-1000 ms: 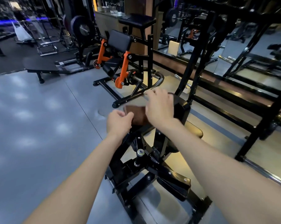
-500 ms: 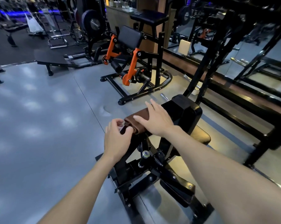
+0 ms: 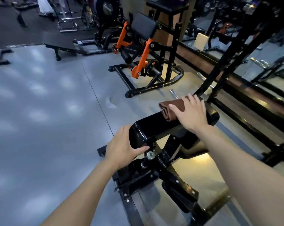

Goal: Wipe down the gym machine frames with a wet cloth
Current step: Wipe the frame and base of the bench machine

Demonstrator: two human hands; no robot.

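Observation:
A folded brown cloth lies on top of a glossy black pad of the gym machine in front of me. My right hand presses flat on the cloth with fingers spread. My left hand grips the near left end of the pad, thumb under its lower edge. Below the pad the black machine frame with bolts and a chrome adjustment pin runs down to the floor.
A black and orange machine stands ahead on the grey floor. A black rack upright and a mirrored wall with a low rail are to the right. A flat bench sits at the back left.
My right hand has slid the cloth along the pad away from me to the right. My left hand let go of the cloth's edge and now holds the pad's near end.

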